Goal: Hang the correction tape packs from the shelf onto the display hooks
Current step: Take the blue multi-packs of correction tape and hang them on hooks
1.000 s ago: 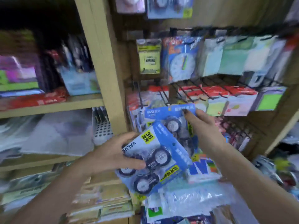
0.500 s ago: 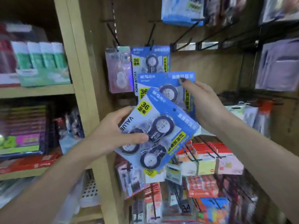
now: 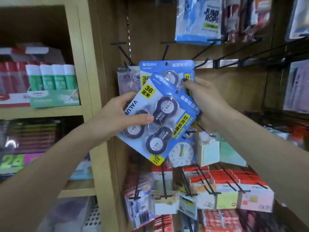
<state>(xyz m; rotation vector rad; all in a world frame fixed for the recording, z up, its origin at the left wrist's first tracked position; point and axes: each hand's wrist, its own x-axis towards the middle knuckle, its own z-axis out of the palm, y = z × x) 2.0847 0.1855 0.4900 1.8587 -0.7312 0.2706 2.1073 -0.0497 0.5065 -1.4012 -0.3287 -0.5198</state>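
Observation:
My left hand (image 3: 120,118) grips a blue correction tape pack (image 3: 160,118) with three dark dispensers, tilted, thumb across its front. Behind it a second blue correction tape pack (image 3: 167,67) stands upright against the wooden panel, its hang hole level with a black display hook (image 3: 164,51). My right hand (image 3: 209,104) pinches that pack at its right edge. Whether it hangs on the hook I cannot tell. A pale pink pack (image 3: 127,77) hangs on the hook to the left.
Several bare black hooks (image 3: 222,56) stick out to the right. A blue jump rope pack (image 3: 199,22) hangs above. Below hang a clock card (image 3: 182,153), sticky notes and red packs (image 3: 230,181). Glue sticks (image 3: 51,77) stand on the left shelf behind the wooden post (image 3: 90,97).
Both hands rose with the two packs from the lower racks to the upper hook row. The rear pack now sits higher, right at a hook.

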